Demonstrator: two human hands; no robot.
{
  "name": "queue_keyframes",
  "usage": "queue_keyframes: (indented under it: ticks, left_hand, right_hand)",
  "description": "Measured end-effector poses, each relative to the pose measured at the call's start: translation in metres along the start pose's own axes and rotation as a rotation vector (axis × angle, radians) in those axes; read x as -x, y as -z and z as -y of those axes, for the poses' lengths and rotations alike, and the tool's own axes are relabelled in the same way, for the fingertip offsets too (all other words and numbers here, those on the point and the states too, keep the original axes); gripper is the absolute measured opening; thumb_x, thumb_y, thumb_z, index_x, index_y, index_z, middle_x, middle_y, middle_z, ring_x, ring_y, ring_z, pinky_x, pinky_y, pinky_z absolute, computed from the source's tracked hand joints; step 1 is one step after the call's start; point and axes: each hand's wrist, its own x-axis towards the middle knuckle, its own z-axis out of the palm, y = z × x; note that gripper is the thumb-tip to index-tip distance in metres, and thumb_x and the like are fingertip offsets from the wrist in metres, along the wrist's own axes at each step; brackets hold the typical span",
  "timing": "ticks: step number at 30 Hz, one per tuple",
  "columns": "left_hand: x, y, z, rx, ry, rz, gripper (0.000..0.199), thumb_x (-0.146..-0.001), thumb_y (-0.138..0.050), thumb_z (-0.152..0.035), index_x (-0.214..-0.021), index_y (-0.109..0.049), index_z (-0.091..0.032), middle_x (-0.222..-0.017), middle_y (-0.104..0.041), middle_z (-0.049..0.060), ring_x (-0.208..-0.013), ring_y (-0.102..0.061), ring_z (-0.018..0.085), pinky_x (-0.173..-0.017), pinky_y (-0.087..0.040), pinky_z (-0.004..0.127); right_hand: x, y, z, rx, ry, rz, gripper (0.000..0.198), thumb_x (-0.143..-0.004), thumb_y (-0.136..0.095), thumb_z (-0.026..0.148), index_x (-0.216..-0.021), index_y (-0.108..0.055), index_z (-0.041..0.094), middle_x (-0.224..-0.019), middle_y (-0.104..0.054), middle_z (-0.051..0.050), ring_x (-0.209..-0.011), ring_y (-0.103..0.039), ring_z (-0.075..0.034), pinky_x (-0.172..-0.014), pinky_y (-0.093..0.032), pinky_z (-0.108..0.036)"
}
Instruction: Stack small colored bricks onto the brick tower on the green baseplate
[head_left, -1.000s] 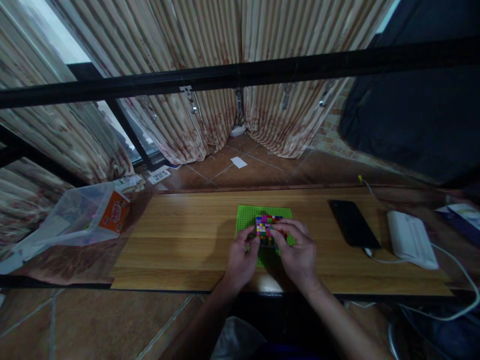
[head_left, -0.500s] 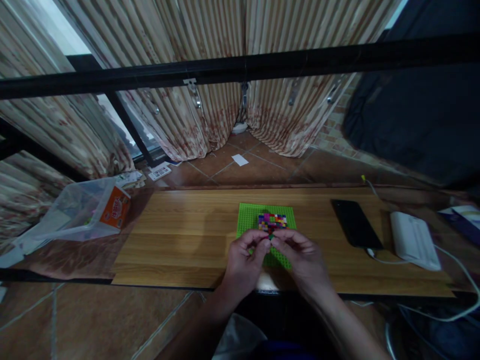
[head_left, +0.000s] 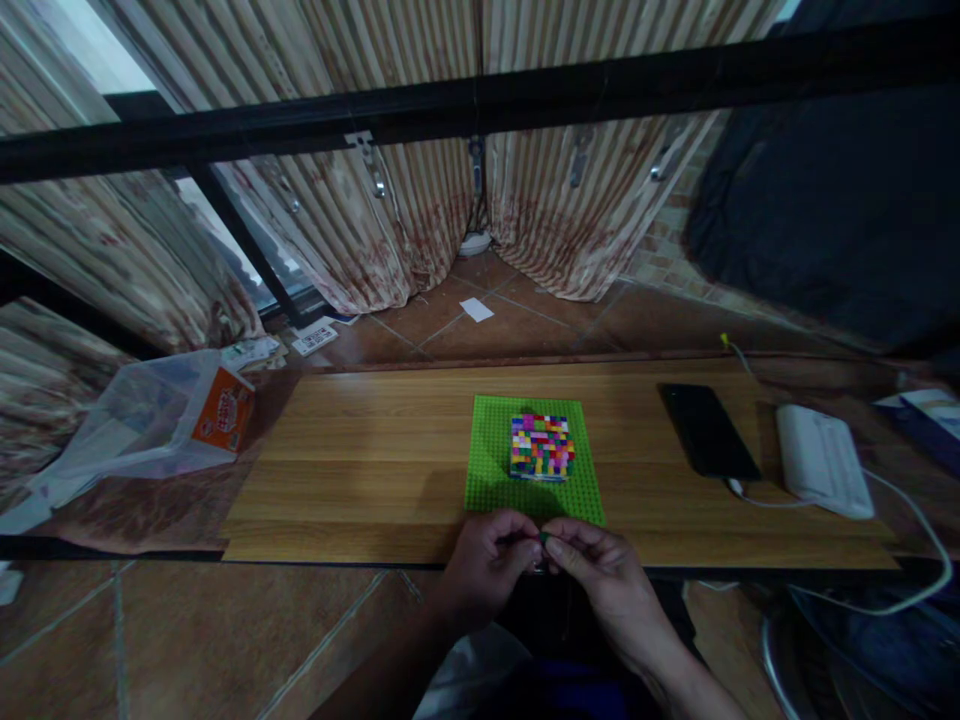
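At the lower centre of the frame the left hand (head_left: 486, 562) and the right hand (head_left: 600, 578) meet fingertip to fingertip over the near edge of the table (head_left: 360, 480), together pinching a tiny dark green piece (head_left: 543, 539); it is mostly covered by the fingers, so its shape cannot be made out. Just above the hands lies a flat bright green baseplate (head_left: 495, 470), square and finely studded, and on its upper right part stands a block of small bricks (head_left: 541, 446), a chequered stack of pink, yellow, red, green and blue. The block stands apart from both hands.

The table is a long plank of pale wood grain. At centre right a black phone (head_left: 706, 431) lies flat with a white cable (head_left: 885, 560) leading from its near end, and beside it is a white oblong device (head_left: 819, 462). At left a clear plastic bag (head_left: 142, 420) holds an orange carton whose print is too small to read. Striped curtains (head_left: 420, 190) hang behind, crossed by a black bar (head_left: 480, 105). The forearms are cut off by the bottom edge.
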Motion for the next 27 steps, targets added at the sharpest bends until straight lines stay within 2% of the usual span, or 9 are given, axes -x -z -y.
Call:
queue_keyframes:
  ticks: [3, 5, 8, 10, 12, 14, 19, 27]
  left_hand:
    - [-0.004, 0.004, -0.003, 0.008, -0.001, 0.008, 0.012, -0.079, -0.058, -0.027, -0.079, -0.061, -0.016, -0.069, -0.06, 0.0, -0.064, -0.056, 0.012, -0.062, -0.044, 0.023]
    - [-0.008, 0.007, -0.001, -0.006, -0.003, -0.054, 0.014, -0.08, -0.058, -0.029, -0.081, -0.061, -0.016, -0.07, -0.06, 0.0, -0.066, -0.056, 0.012, -0.063, -0.044, 0.023]
    - [-0.014, 0.012, 0.008, -0.034, -0.022, -0.187, 0.015, -0.082, -0.057, -0.032, -0.084, -0.06, -0.017, -0.074, -0.059, 0.0, -0.069, -0.056, 0.012, -0.066, -0.044, 0.023]
    - [-0.019, 0.015, 0.013, -0.036, -0.045, -0.233, 0.016, -0.083, -0.056, -0.033, -0.087, -0.059, -0.018, -0.078, -0.059, 0.0, -0.072, -0.055, 0.012, -0.069, -0.044, 0.024]
    - [-0.022, 0.017, 0.017, -0.029, -0.071, -0.249, 0.016, -0.084, -0.055, -0.033, -0.09, -0.058, -0.019, -0.081, -0.059, 0.0, -0.074, -0.056, 0.012, -0.069, -0.044, 0.024]
    - [-0.024, 0.018, 0.019, -0.029, -0.092, -0.263, 0.016, -0.085, -0.055, -0.033, -0.091, -0.058, -0.019, -0.083, -0.059, 0.0, -0.075, -0.056, 0.012, -0.07, -0.044, 0.023]
    - [-0.028, 0.019, 0.024, -0.04, -0.104, -0.281, 0.016, -0.085, -0.055, -0.033, -0.09, -0.058, -0.019, -0.084, -0.06, 0.002, -0.075, -0.056, 0.013, -0.068, -0.044, 0.023]
    - [-0.03, 0.019, 0.026, -0.001, -0.094, -0.287, 0.015, -0.083, -0.056, -0.032, -0.089, -0.059, -0.019, -0.078, -0.059, 0.0, -0.069, -0.056, 0.012, -0.064, -0.044, 0.022]
  right_hand:
    - [-0.007, 0.001, -0.001, 0.006, -0.005, -0.038, 0.027, -0.07, -0.075, 0.041, -0.08, -0.07, 0.017, -0.064, -0.064, -0.001, -0.059, -0.055, -0.013, -0.058, -0.044, -0.025]
    - [-0.015, 0.002, 0.001, 0.122, 0.083, -0.13, 0.025, -0.071, -0.073, 0.041, -0.083, -0.071, 0.019, -0.071, -0.066, -0.002, -0.064, -0.058, -0.015, -0.061, -0.046, -0.027]
    - [-0.03, 0.005, 0.008, 0.485, 0.416, -0.253, 0.016, -0.08, -0.066, 0.036, -0.089, -0.072, 0.023, -0.088, -0.067, -0.004, -0.083, -0.061, -0.019, -0.076, -0.048, -0.033]
    - [-0.041, 0.005, 0.012, 0.743, 0.636, -0.286, 0.015, -0.085, -0.06, 0.03, -0.091, -0.073, 0.025, -0.093, -0.066, -0.005, -0.088, -0.059, -0.019, -0.079, -0.047, -0.034]
    - [-0.05, 0.005, 0.012, 0.939, 0.777, -0.314, 0.017, -0.088, -0.057, 0.026, -0.093, -0.073, 0.025, -0.092, -0.065, -0.006, -0.086, -0.057, -0.019, -0.075, -0.048, -0.034]
    - [-0.057, 0.004, 0.009, 1.064, 0.861, -0.344, 0.017, -0.088, -0.056, 0.023, -0.094, -0.072, 0.023, -0.092, -0.065, -0.006, -0.083, -0.055, -0.019, -0.072, -0.047, -0.033]
    - [-0.061, 0.001, -0.001, 1.153, 0.956, -0.377, 0.015, -0.088, -0.057, 0.019, -0.093, -0.071, 0.02, -0.089, -0.064, -0.006, -0.081, -0.054, -0.018, -0.071, -0.047, -0.031]
    - [-0.064, 0.002, -0.005, 1.148, 0.966, -0.396, 0.011, -0.087, -0.059, 0.02, -0.086, -0.069, 0.019, -0.089, -0.064, -0.006, -0.083, -0.058, -0.018, -0.076, -0.05, -0.034]
